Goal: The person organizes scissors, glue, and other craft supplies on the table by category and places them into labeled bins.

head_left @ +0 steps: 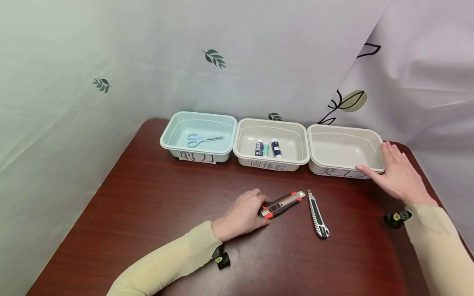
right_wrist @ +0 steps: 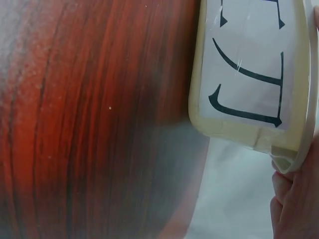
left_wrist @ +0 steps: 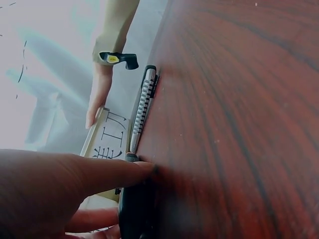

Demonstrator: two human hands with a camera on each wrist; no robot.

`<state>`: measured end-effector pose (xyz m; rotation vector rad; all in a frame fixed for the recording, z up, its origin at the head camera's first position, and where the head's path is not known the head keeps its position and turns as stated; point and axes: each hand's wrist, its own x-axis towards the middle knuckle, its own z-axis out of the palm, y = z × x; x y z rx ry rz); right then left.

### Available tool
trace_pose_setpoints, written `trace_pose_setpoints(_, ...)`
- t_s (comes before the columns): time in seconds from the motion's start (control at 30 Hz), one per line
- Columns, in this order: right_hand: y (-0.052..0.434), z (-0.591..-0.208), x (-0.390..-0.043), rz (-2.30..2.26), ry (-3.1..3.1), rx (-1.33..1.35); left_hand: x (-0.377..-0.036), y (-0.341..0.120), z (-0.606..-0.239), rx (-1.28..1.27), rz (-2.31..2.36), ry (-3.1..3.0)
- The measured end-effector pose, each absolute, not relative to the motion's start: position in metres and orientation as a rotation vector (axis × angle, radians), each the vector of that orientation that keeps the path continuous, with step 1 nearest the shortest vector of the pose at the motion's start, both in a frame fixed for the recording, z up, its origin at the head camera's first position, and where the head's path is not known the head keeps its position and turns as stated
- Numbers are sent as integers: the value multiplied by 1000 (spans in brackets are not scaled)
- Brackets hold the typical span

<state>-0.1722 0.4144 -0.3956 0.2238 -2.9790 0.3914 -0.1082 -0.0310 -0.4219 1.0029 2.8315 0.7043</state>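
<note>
Scissors (head_left: 201, 139) and glue sticks (head_left: 268, 148) are already binned. The far-right bin (head_left: 346, 164), steadied by the flat right hand (head_left: 398, 174), is empty; the red knife (head_left: 283, 202) is gripped by the left hand (head_left: 242, 214), while the grey knife (head_left: 317, 213) lies untouched.

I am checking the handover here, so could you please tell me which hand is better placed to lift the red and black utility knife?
The left hand, probably: it already grips the red and black utility knife, while the right hand rests on the empty beige bin.

A dark red wooden table (head_left: 148, 205) stands against pale curtains (head_left: 259, 49) (printed with green leaves).
</note>
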Motion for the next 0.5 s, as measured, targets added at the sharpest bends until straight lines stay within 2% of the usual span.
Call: trace_pose_setpoints(0.5, 412, -395, -173, 378, -2985, 231, -113, -27, -417, 984, 645, 2833)
